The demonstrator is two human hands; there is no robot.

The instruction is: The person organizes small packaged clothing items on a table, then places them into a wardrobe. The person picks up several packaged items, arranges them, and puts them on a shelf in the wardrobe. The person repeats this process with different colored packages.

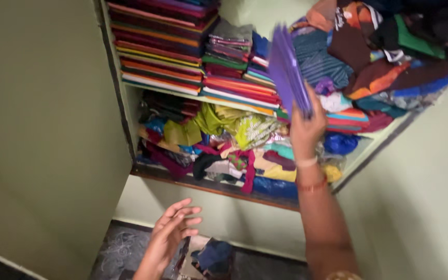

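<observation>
Purple folded cloth (292, 72), gripped by right hand (306, 129), fronts crammed shelf stacks (167, 46).

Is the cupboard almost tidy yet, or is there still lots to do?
Partly. The neat stacks on the upper shelf look done. The right hand holds up a folded purple cloth; the left hand is open and empty. The jumbled clothes on the lower shelf remain.

— How is the right hand (307, 124) held?
— Raised on an outstretched arm, fingers pinched shut, though blurred.
— And the left hand (175, 228)?
— Kept low, palm open, fingers spread and seemingly empty.
</observation>
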